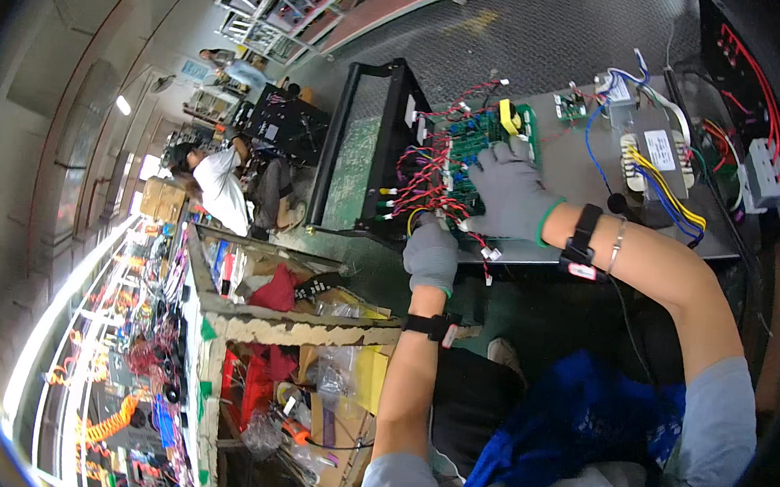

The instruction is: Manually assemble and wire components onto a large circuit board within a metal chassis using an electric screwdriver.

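Observation:
Both my hands wear grey gloves and work over an opened electronic unit with a metal base plate (567, 152). My right hand (508, 193) lies over a green circuit board (464, 147), its fingers spread and its thumb low near the wires. My left hand (430, 254) is at the near edge, by the black front panel (401, 121). Its fingers are curled in among the wire ends; what they grip is hidden. Red and black wires (422, 168) run between panel and board. A yellow-wrapped component (510, 117) stands on the board's far part.
Right of the board are a transformer (661, 150) with yellow and blue leads, a small green board (569, 107) and a black side panel with red cables (772, 100). A wooden cart (301, 332) with bags and tools stands left of me. Beyond it a person (222, 185) sits working.

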Available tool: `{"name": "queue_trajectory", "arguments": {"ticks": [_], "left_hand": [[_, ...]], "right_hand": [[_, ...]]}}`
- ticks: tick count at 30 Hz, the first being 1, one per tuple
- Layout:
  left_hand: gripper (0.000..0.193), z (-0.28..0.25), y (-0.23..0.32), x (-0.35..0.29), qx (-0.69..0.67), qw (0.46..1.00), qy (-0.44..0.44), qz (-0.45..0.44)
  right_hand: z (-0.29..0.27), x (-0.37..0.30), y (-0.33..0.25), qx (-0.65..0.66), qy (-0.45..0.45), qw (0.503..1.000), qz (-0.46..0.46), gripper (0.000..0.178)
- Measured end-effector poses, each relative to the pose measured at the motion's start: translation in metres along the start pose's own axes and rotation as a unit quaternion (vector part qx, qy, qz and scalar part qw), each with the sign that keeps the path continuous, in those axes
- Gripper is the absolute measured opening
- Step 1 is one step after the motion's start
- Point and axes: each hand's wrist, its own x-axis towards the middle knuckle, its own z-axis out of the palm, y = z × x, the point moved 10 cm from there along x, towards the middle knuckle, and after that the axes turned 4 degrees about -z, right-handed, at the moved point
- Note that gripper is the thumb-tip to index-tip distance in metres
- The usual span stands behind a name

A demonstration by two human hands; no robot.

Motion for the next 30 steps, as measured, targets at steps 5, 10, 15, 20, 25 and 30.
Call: {"name": "queue_trajectory", "arguments": {"ticks": [5, 10, 15, 20, 25, 30], "left_hand": [[0.028, -0.002, 0.001, -0.001, -0.004, 1.0, -0.011, -0.01], [0.028, 0.003, -0.001, 0.001, 0.0, 1.0, 0.01, 0.0], [0.028, 0.0, -0.002, -0.001, -0.013, 0.999, 0.035, 0.027], [0.023, -0.017, -0.013, -0.009, -0.041, 0.994, 0.098, -0.025], [0.023, -0.019, -0.006, -0.008, -0.038, 0.995, 0.087, 0.008], [0.019, -0.012, 0.001, -0.003, -0.016, 0.999, 0.031, 0.019]], "right_hand": [[-0.007, 0.009, -0.019, -0.039, 0.074, 0.996, -0.043, 0.07], [0.022, 0.055, -0.027, -0.048, -0.009, 0.996, -0.068, 0.068], [0.06, 0.092, -0.018, -0.001, -0.089, 0.994, -0.067, 0.069], [0.071, 0.1, -0.01, 0.038, -0.084, 0.992, -0.08, 0.055], [0.07, 0.103, -0.006, 0.067, -0.104, 0.989, -0.083, 0.058], [0.069, 0.103, -0.009, 0.059, -0.171, 0.979, -0.092, 0.063]]}}
